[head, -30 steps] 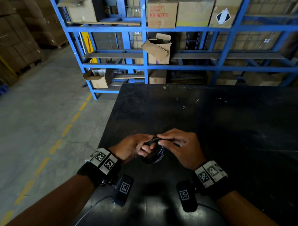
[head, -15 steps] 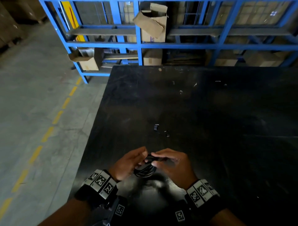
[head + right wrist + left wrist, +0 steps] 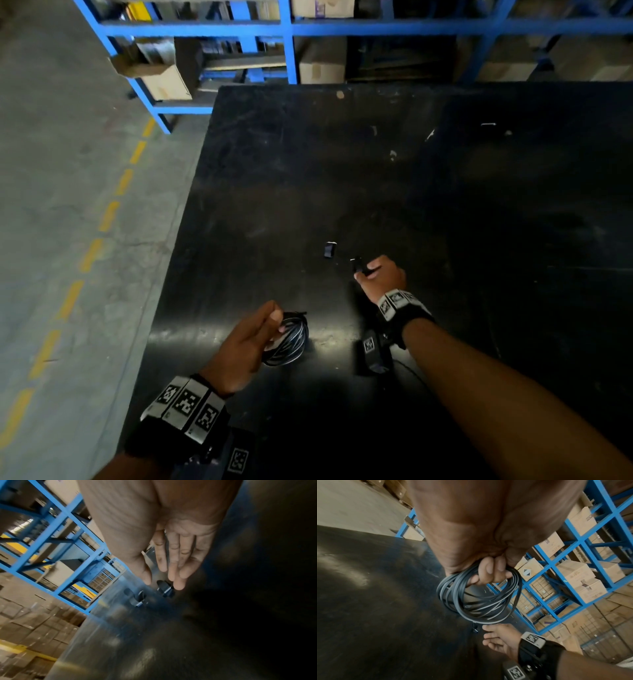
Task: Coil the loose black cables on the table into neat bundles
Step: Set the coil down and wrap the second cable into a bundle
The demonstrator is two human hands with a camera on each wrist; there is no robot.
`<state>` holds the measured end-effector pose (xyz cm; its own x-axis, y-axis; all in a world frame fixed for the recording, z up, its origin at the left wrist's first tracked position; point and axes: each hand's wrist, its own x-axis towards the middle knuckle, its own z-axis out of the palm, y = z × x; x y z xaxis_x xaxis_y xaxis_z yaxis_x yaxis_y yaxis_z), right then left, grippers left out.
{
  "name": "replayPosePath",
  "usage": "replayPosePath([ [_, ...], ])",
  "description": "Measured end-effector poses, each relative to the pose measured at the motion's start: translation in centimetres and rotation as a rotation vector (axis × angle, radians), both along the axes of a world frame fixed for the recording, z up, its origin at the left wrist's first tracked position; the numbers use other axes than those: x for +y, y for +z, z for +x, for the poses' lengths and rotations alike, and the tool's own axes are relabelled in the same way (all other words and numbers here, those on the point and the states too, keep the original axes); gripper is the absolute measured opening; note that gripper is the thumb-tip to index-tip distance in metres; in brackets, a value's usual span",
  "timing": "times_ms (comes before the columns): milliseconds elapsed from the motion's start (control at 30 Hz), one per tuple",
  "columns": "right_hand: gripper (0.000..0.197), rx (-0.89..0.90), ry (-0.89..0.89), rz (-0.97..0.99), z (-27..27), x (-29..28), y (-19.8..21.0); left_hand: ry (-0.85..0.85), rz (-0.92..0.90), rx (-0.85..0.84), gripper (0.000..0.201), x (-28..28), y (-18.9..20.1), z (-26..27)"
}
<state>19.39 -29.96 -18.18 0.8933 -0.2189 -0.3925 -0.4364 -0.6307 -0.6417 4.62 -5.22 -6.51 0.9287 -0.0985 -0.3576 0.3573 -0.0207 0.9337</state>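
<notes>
A coil of black cable hangs just above the near part of the black table. My left hand grips it; in the left wrist view the fingers curl through the top of the coil. My right hand reaches forward over the table's middle, fingers straight. In the right wrist view its fingertips hover at a small black clip, and a second clip lies just left of it. In the head view the two clips lie side by side.
Blue steel racking holding cardboard boxes stands behind the table's far edge. The concrete floor with a dashed yellow line runs along the table's left edge. A few pale specks dot the far table top.
My right hand has let go of the coil and moved forward and right to the small clips. The left hand now holds the coil alone. The head has tilted further down.
</notes>
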Motion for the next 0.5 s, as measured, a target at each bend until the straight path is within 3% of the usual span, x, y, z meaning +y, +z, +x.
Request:
replayPosePath([
  [133,0.037,0.055,-0.073,-0.031,2.0,2.0,-1.2,-0.043,0.065,-0.055,0.033,0.5,-0.4,0.2],
  [333,0.013,0.015,-0.067,-0.085,1.8,2.1,-1.0,-0.040,0.068,-0.066,0.030,0.6,-0.6,0.4],
  [500,0.008,-0.043,-0.062,-0.054,-0.3,1.1,0.1,-0.054,0.090,-0.126,0.035,0.2,-0.4,0.7],
])
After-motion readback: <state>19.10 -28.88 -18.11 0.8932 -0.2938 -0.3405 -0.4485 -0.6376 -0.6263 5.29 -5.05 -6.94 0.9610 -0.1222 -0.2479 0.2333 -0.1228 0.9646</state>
